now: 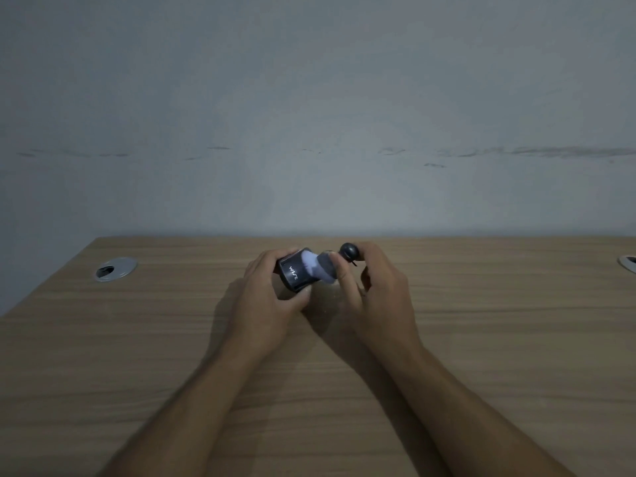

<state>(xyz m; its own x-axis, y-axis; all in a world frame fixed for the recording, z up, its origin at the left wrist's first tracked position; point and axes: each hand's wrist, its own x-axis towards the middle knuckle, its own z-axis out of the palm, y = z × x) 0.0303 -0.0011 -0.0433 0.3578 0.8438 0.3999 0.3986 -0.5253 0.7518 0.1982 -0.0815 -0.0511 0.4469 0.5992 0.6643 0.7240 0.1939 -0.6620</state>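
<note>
Dim light, head view. Wood table (172, 339) runs L to R, pale wall (309, 115) behind it.

Both forearms come in from the near edge and meet at table centre, toward the far side.

L hand (272, 297): clenched round a black jar (292, 271), fingers over its far side, thumb under the near side. Jar is tipped on its side with the open end pointing R. White lettering on the side; too blurred to read for certain.

Grey-white piece (318, 265) sticks out of the jar's R end, between the two hands.

R hand (375, 290): fingers curled round a small black ball (349, 251) just R of the grey piece, thumb laid against the grey piece. Can't tell whether ball and grey piece are joined.

Jar sits low over the table, centre-far. Can't tell if it touches the wood; hands hide the underside.

Round metal cable cover (115, 268) set in the table, far L, well apart from the hands. Second one (628, 263) at far R edge, cut off by the frame.
</note>
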